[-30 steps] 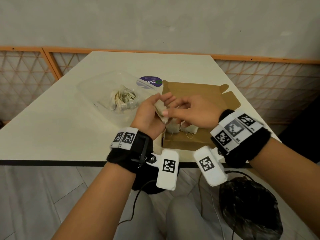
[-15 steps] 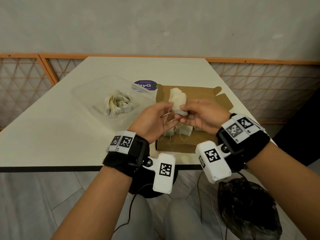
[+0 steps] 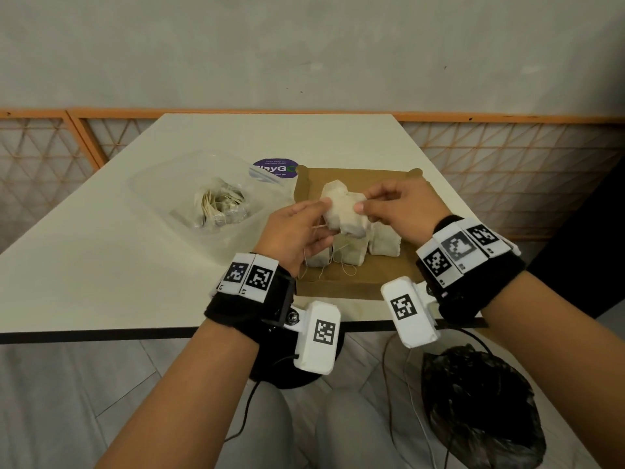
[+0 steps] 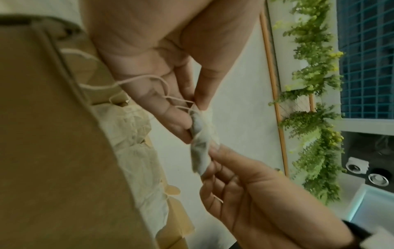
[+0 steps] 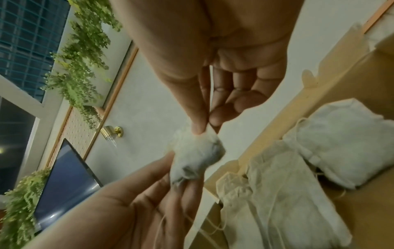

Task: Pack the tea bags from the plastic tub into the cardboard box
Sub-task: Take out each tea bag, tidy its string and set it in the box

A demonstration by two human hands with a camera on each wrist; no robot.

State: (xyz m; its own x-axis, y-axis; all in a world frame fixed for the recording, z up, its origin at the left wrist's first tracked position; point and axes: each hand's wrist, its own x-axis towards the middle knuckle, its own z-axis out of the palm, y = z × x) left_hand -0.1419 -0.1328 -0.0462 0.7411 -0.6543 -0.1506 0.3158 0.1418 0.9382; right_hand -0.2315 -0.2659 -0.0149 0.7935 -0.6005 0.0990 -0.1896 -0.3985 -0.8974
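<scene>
We pinch one tea bag between left hand and right hand, directly above the cardboard box, long axis roughly upright.

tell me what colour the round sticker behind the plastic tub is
Purple with white lettering; the round sticker shows best in the head view.

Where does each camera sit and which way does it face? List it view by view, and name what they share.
Head: worn on the head, looking forward and down at the table; both forearms, left hand and right hand show.
Left wrist: looks along the left hand at the tea bag it pinches; the right hand's fingers show too.
Right wrist: looks along the right hand at the same tea bag; the left hand's palm shows below.
Shared: all three show the held tea bag and the cardboard box with tea bags packed inside.
</scene>
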